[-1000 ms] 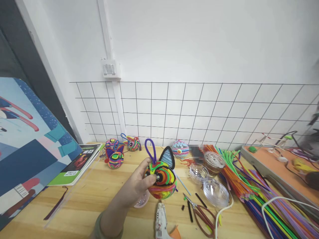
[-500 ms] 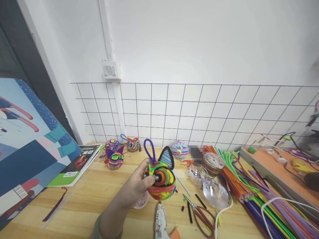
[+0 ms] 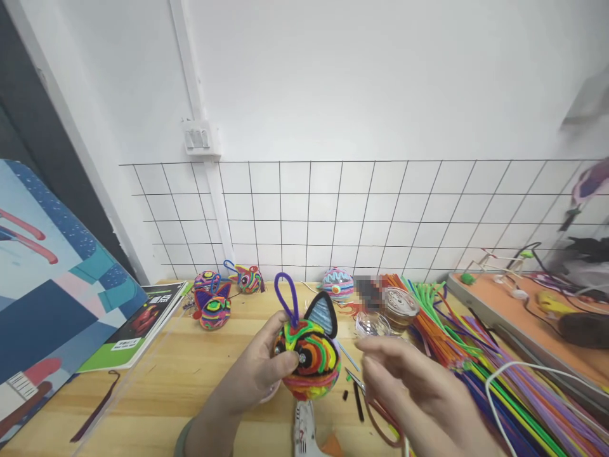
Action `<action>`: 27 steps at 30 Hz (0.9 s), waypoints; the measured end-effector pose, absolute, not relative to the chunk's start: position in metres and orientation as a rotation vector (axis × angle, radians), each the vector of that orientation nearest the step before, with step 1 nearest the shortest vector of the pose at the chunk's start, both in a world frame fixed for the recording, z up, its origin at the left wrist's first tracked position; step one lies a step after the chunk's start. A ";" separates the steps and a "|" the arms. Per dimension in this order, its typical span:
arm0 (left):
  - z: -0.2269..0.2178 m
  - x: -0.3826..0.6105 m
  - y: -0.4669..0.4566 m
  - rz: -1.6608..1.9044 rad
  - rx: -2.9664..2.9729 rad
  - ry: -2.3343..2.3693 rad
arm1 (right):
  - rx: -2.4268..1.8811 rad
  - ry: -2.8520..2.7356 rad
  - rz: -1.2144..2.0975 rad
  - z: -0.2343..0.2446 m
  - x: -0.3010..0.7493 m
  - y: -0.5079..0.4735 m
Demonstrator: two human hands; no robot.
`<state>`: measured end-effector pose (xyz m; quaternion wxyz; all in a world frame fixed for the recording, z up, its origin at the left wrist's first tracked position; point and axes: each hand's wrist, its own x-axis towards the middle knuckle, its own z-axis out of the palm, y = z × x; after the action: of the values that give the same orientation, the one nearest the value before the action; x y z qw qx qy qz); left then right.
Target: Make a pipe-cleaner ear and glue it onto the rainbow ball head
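Observation:
My left hand (image 3: 259,371) is closed around a round ornament (image 3: 311,387) covered in colourful pipe cleaners, its thumb pressed on the front beside a dark eye with a shiny bead. A purple loop (image 3: 287,292) rises from the top, and one blue ear (image 3: 322,315) edged in black stands at its right. To the right of the ornament, apart from it, hovers my right hand (image 3: 419,390), fingers bent, with nothing visible between them. Scissors (image 3: 380,419) lie partly hidden beneath that hand. Below the ornament is a white glue gun (image 3: 304,431) with an orange trigger.
Finished-looking ornaments (image 3: 214,310) stand at the back left, and a pink-and-blue ball (image 3: 338,284) sits near the wall. Clear plastic half-shells (image 3: 373,324) and a spool (image 3: 401,306) are at right, beside bundled pipe cleaners (image 3: 457,355). A white cord (image 3: 492,387) crosses them. A magazine (image 3: 137,324) lies left.
My right hand has come into view from the lower right, toward the ornament. My left hand keeps its hold on the ornament, which is slightly lower in the picture.

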<state>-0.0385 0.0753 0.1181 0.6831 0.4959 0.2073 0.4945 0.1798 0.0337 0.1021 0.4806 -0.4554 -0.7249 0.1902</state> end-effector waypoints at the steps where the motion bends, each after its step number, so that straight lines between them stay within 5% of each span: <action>1: 0.121 -0.038 0.074 1.090 1.141 0.478 | -1.112 -1.807 0.502 0.119 0.172 0.039; 5: 0.129 -0.036 0.068 1.043 1.236 0.539 | -1.058 -1.824 0.453 0.150 0.157 0.046; 27: 0.124 -0.031 0.066 1.052 1.322 0.616 | -0.953 -1.824 0.437 0.138 0.159 0.048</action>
<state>-0.0310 0.0665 0.1239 0.6223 0.5755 0.2682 0.4579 0.1587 0.0476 0.1382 0.4958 -0.3935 -0.7529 0.1804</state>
